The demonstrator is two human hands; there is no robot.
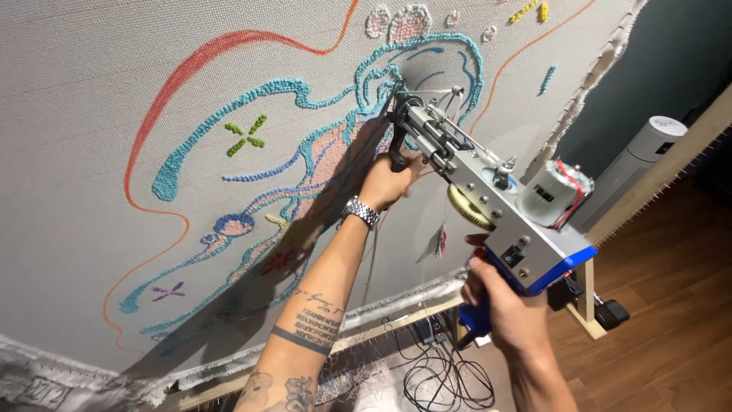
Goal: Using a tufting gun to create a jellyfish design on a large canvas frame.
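The tufting gun (pixel 488 183) is up against the stretched grey cloth (pixel 91 114), its needle end pressed into the teal outline (pixel 305 91) near the top of the design. The left hand (pixel 387 179) is clenched round the black front handle, a metal wristwatch (pixel 360 211) on that arm; the right hand (pixel 499 294) is wrapped tight round the blue rear handle, under the silver body and the exposed motor (pixel 553 192). Both grips look firm. The risk, as I judge it: if the gun tilts off the cloth or drifts sideways, the needle could snag or tear the weave, or run a stray line across the pink fill (pixel 332 152). The loose cables (pixel 446 378) on the wooden floor (pixel 671 320) below could catch a foot and jerk the tool. No packages or signs show; only a white cylindrical appliance (pixel 648 149) standing at the right, past the wooden frame (pixel 656 179), and the orange drawn lines (pixel 175 76) curving over the cloth.
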